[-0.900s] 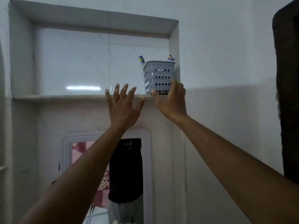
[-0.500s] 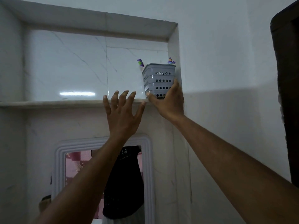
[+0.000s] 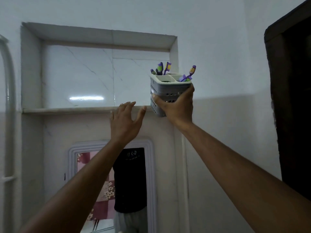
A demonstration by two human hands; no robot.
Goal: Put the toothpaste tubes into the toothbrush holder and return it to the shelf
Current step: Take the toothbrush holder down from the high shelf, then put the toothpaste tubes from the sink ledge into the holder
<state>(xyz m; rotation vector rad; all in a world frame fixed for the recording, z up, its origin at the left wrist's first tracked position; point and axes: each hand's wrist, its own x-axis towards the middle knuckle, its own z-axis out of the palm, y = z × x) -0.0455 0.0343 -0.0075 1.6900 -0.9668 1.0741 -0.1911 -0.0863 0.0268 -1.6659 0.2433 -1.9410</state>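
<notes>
A grey perforated toothbrush holder (image 3: 165, 90) with white compartments is tilted toward me, off the right end of the recessed marble shelf (image 3: 67, 109). My right hand (image 3: 176, 106) grips it from below and the front. Purple and yellow toothbrushes (image 3: 164, 68) stick out at the back left, another toothbrush (image 3: 191, 73) at the right. Something green shows inside one compartment. My left hand (image 3: 125, 121) is raised with fingers spread, fingertips at the shelf's front edge, holding nothing. No toothpaste tube is clearly visible.
A white-framed mirror (image 3: 111, 182) hangs below the shelf and reflects a person in a dark shirt. A dark wooden door frame (image 3: 292, 106) stands at the right. A white pipe (image 3: 8, 115) runs down the left wall.
My right hand has closed round the holder and lifted it off the shelf toward me, tilting it so its top shows. My left hand stays by the shelf edge.
</notes>
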